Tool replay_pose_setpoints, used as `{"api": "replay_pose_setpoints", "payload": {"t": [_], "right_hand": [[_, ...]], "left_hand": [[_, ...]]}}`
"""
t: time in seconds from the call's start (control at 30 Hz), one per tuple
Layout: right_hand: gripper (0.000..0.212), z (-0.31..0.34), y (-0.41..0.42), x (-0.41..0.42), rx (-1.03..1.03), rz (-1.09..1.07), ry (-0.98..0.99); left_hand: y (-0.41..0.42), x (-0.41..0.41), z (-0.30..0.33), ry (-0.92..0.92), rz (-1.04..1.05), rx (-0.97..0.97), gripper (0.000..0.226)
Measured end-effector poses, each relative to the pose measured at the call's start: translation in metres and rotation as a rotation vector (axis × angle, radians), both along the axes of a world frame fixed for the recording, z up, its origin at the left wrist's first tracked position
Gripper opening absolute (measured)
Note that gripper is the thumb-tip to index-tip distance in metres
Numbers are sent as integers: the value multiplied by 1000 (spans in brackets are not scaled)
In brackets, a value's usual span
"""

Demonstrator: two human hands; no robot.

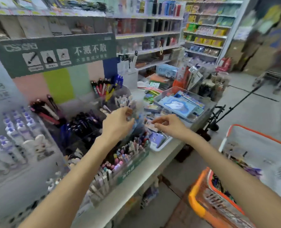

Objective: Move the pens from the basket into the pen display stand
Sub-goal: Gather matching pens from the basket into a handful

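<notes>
Your pens (120, 159) stand packed upright in the pen display stand (133, 168), a long tiered rack on the counter (154, 163) with a green front strip. They are slim plastic sticks with pastel caps in pink, white, lilac and grey, rows rising one behind another. Behind that rack, clear plastic cups hold more: a bunch of pale-capped ones (124, 100) and, farther back, a bunch of red, black and blue ones (106, 88). To the left of the rack, dark pens lie in slanted clear trays (82, 122).

Your left hand (118, 122) reaches over the back of the rack, fingers curled toward the pale-capped bunch; the picture is smeared there, so you cannot tell whether it grasps anything. Your right hand (167, 125) hovers just right of the rack, thumb and forefinger drawn close together, and blur hides whether something is pinched between them.

The basket (202, 201) sits low to the right of the rack, off the counter: orange moulded plastic with a thick rim and slotted sides, with dark pens and wrappers inside. Beyond it is a white mesh basket (258, 145) with an orange rim. Right of the rack lies a shallow white tray (157, 148) with lilac cards, and beyond that a clear box (184, 102) of blue-and-white packets. Behind the rack rises a cardboard backing (57, 56), grey-green on top with pink, lime and mint panels below.
</notes>
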State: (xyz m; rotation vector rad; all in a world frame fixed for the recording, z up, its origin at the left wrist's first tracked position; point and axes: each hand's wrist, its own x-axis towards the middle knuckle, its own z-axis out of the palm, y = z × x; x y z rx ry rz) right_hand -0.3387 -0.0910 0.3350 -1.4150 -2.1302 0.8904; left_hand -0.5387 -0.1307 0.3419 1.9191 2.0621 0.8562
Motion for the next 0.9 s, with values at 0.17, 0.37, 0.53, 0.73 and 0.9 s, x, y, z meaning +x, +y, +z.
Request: {"api": "replay_pose_setpoints", "payload": {"t": [0.17, 0.37, 0.53, 0.73, 0.9], "right_hand": [[15, -34, -26, 120, -79, -227, 3], [14, -78, -56, 267, -151, -434, 17], [13, -110, -73, 378, -249, -534, -26], [18, -159, -80, 453, -388, -554, -44], [22, -230, -73, 472, -527, -541, -83]], "left_hand": [[19, 114, -27, 10, -252, -160, 26], [26, 268, -65, -21, -425, -266, 33], [32, 377, -111, 22, -503, -398, 29], [48, 443, -177, -13, -527, -628, 32], [57, 466, -252, -25, -489, -851, 39]]}}
